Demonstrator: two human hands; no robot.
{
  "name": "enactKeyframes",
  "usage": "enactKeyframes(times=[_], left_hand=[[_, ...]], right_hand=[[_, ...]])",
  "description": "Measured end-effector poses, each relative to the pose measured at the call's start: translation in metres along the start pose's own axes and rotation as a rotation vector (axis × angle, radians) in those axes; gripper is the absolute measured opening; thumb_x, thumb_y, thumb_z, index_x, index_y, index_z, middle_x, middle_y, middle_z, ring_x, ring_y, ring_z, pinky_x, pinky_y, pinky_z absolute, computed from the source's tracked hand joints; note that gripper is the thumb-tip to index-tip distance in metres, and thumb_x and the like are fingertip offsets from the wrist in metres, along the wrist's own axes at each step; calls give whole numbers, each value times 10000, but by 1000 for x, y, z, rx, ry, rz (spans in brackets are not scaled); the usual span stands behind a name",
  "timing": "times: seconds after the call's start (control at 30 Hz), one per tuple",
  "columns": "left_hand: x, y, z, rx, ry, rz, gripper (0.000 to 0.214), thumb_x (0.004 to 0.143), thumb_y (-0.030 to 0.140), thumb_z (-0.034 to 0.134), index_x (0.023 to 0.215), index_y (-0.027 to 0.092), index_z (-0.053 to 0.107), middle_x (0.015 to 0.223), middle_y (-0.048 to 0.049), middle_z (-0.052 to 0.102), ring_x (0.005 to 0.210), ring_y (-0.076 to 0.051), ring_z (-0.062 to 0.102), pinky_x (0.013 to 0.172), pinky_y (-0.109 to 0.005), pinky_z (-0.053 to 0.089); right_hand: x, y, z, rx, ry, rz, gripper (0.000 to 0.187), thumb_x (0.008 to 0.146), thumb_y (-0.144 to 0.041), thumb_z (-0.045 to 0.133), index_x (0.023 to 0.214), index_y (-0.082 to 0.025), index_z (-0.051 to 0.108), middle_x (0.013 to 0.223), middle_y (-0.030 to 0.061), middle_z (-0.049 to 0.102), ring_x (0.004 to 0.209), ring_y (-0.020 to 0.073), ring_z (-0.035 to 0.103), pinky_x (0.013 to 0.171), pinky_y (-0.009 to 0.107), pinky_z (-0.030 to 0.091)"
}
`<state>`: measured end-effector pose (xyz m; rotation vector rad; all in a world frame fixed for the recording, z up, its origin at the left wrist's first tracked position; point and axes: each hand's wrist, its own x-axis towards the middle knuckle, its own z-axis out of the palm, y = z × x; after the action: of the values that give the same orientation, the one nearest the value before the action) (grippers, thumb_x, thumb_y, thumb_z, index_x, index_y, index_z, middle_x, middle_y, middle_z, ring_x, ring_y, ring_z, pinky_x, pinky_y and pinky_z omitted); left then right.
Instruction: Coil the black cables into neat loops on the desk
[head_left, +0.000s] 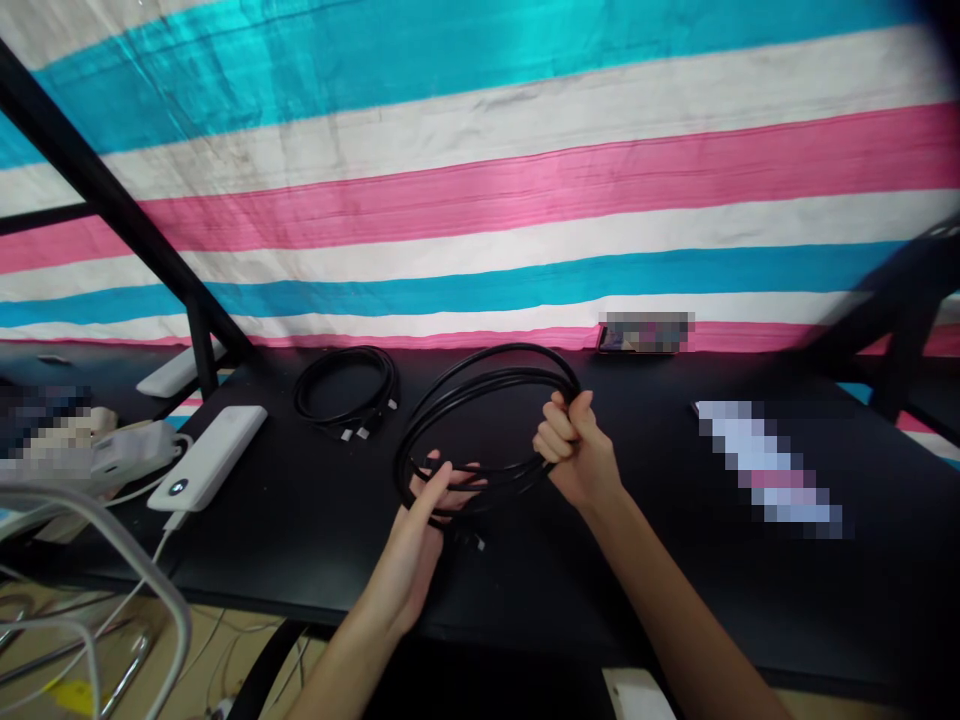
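At frame centre: one coiled black cable (517,374), its right side clenched in my right hand (576,442), its lower-left loops pinched by my left hand (421,512). Left of centre: one smaller coil (393,384).

I can read no text, brand or number anywhere. The black cable (517,376) in my left hand (442,490) and right hand (577,445) shows me no legible lettering. Left of my grip, the white power bank (217,460) bears a round dark mark (178,488), too small to read. The flat item (772,470) right of my grip is pixelated.
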<state>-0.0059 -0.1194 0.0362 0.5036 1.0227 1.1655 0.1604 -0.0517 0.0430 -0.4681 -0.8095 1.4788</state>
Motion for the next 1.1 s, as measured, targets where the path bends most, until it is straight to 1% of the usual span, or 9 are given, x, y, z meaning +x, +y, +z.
enactKeyframes(times=[0.1, 0.17, 0.23, 0.33, 0.43, 0.5, 0.63, 0.8, 1.1], left_hand=[[-6, 3, 8, 6, -76, -25, 416, 859, 457, 565, 1173, 184, 564, 1114, -112, 682, 1024, -261, 641, 927, -396, 432], [-7, 4, 9, 41, -82, 25, 347, 874, 497, 524, 930, 174, 640, 1009, -84, 703, 1019, -263, 637, 919, -389, 427], [-6, 4, 8, 42, -82, 119, 412, 880, 526, 497, 683, 176, 588, 815, -44, 686, 1049, -255, 620, 949, -363, 398], [-3, 8, 4, 15, -75, 261, 485, 882, 541, 482, 545, 193, 470, 556, 14, 522, 1029, -226, 622, 993, -328, 358], [-2, 17, 1, 4, -60, 314, 498, 879, 519, 505, 508, 204, 399, 442, 59, 354, 708, -172, 648, 928, -326, 426], [-4, 22, 0, 10, -36, 280, 524, 868, 506, 531, 488, 206, 332, 415, 79, 296, 439, -105, 499, 733, -283, 495], [-4, 29, -5, 24, -15, 154, 557, 810, 496, 618, 485, 193, 282, 405, 100, 224, 316, -33, 192, 374, -183, 304], [-1, 29, -12, 101, -83, 50, 487, 760, 520, 659, 538, 181, 389, 381, 123, 205, 323, -18, 84, 319, -158, 164], [-5, 26, -18, 51, -381, 25, 463, 861, 622, 436, 768, 176, 519, 404, 125, 244, 306, -28, 134, 377, -166, 293]], right_hand=[[1, 1, 0, 34, -1, 38, 291, 673, -516, 761, 727, -239, 689, 476, -118, 86, 377, 50, 7, 329, 206, 36], [1, 1, 1, 30, -1, 60, 309, 671, -520, 761, 752, -234, 678, 479, -121, 92, 381, 46, 7, 324, 191, 45], [1, 2, 3, 3, -2, 108, 329, 685, -529, 746, 777, -226, 656, 481, -125, 106, 383, 42, 11, 317, 173, 53], [0, 5, 8, -88, -16, 216, 301, 721, -479, 734, 803, -212, 621, 475, -132, 154, 381, 32, 44, 313, 147, 81], [-1, 10, 11, -205, -51, 250, 276, 748, -409, 727, 897, -201, 623, 462, -138, 210, 372, 24, 119, 331, 140, 196], [-2, 12, 11, -257, -55, 225, 297, 772, -388, 704, 987, -203, 615, 459, -139, 237, 365, 27, 161, 344, 151, 258], [-1, 7, 8, -254, -42, 183, 378, 780, -350, 697, 1118, -253, 558, 502, -130, 290, 369, 27, 165, 317, 142, 176], [-1, 1, 8, -268, -91, 199, 410, 807, -422, 649, 1180, -271, 565, 545, -114, 300, 379, 24, 131, 312, 152, 81], [2, 12, 0, -442, 34, 146, 305, 802, -470, 644, 861, -171, 650, 518, -97, 291, 391, 20, 151, 350, 180, 59]])
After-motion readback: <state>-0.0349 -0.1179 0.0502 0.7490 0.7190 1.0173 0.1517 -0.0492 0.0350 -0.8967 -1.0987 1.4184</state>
